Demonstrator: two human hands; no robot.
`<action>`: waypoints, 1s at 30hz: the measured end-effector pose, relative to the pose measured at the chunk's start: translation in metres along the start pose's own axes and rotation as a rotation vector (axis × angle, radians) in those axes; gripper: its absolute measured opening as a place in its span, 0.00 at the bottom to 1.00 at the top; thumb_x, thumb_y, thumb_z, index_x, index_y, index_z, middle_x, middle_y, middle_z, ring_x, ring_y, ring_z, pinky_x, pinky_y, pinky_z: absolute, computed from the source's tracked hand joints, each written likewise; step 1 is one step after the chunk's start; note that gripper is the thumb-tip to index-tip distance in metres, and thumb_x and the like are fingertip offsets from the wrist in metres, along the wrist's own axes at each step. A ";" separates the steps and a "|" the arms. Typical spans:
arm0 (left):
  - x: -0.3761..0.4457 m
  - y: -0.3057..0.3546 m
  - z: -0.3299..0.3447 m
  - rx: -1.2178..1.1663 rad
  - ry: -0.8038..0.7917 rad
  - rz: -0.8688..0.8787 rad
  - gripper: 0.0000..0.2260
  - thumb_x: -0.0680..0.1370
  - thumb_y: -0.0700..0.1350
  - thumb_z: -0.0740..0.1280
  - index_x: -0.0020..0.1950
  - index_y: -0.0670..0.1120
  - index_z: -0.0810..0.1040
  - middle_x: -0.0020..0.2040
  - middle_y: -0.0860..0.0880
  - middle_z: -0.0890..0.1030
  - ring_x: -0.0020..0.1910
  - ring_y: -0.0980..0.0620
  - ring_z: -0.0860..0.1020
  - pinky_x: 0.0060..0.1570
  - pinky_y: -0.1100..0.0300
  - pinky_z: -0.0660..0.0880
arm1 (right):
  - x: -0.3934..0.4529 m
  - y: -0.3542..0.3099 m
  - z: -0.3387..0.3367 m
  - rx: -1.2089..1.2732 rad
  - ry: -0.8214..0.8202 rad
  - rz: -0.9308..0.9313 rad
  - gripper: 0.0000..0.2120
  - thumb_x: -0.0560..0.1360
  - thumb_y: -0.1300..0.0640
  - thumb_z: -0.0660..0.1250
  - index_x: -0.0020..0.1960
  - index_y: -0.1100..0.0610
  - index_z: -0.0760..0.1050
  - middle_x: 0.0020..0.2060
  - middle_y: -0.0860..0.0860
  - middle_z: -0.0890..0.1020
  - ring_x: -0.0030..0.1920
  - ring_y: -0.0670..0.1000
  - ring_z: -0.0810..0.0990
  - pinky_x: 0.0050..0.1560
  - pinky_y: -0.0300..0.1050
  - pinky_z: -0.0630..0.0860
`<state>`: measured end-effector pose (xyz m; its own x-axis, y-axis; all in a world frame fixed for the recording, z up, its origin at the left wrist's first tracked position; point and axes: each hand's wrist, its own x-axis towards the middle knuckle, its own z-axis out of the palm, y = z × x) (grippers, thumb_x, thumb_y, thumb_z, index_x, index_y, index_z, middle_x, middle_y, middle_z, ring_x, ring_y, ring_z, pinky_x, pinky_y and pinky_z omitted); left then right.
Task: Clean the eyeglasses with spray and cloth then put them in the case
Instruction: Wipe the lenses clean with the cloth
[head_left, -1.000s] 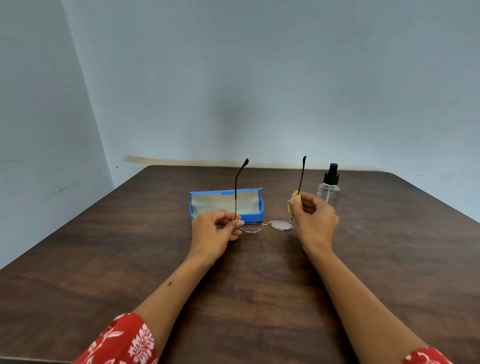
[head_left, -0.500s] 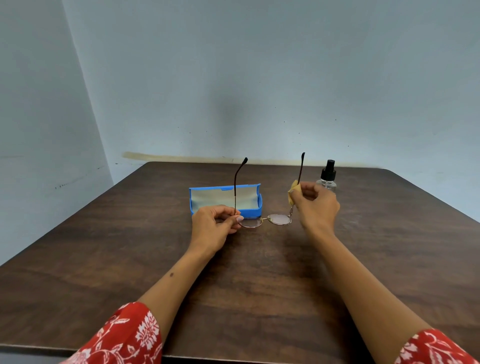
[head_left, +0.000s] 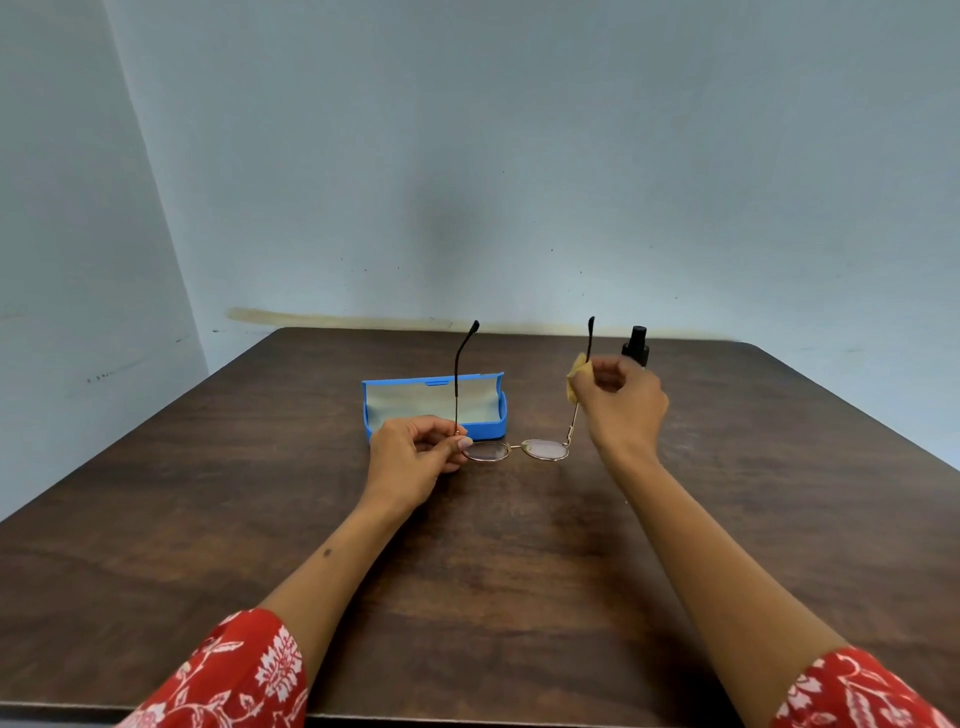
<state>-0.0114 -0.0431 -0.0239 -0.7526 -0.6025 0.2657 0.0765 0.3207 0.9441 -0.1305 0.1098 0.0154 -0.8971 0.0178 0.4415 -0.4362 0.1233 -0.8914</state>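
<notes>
Since a second before, the right hand had slid up the right temple arm, from near the hinge to the upper half, carrying the yellow cloth with it. Its fingers were curled, pinching the cloth around that arm just under the dark tip. The bare gold stretch of the arm below the hand had grown longer. The left hand had stayed put, thumb and fingers pinching the glasses at the left hinge, beside the left lens. The glasses kept their pose: lenses low over the table, whether touching it could not be told, both temple arms pointing up.

The blue case lay open just behind the left hand, its pale lining showing; the left temple arm crossed in front of it. The spray bottle stood behind the right hand, which now hid all but its black cap, where earlier the clear body had shown. Red floral sleeves showed at the bottom edge. Pale blue walls rose behind the table.
</notes>
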 end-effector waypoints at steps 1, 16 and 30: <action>0.000 0.000 0.000 -0.004 -0.001 0.001 0.04 0.72 0.35 0.71 0.44 0.42 0.82 0.36 0.45 0.83 0.33 0.57 0.82 0.38 0.64 0.81 | 0.003 -0.006 0.000 0.029 0.025 -0.024 0.01 0.71 0.60 0.70 0.42 0.56 0.79 0.32 0.44 0.80 0.35 0.40 0.78 0.36 0.22 0.69; 0.001 -0.003 0.000 -0.039 -0.010 0.010 0.04 0.71 0.35 0.71 0.42 0.44 0.82 0.35 0.45 0.83 0.34 0.54 0.82 0.38 0.63 0.81 | 0.006 -0.004 0.000 0.033 0.020 -0.042 0.02 0.71 0.59 0.70 0.43 0.56 0.80 0.35 0.48 0.82 0.40 0.47 0.81 0.42 0.28 0.73; 0.002 -0.003 0.000 -0.050 0.019 0.026 0.03 0.72 0.35 0.71 0.42 0.42 0.82 0.35 0.44 0.83 0.33 0.55 0.82 0.37 0.65 0.80 | -0.016 0.019 -0.005 -0.163 -0.184 0.114 0.01 0.72 0.59 0.71 0.43 0.55 0.80 0.32 0.43 0.79 0.36 0.39 0.76 0.45 0.35 0.71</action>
<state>-0.0134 -0.0452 -0.0266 -0.7376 -0.6082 0.2933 0.1290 0.2996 0.9453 -0.1242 0.1172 -0.0081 -0.9439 -0.1377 0.3001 -0.3281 0.2894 -0.8992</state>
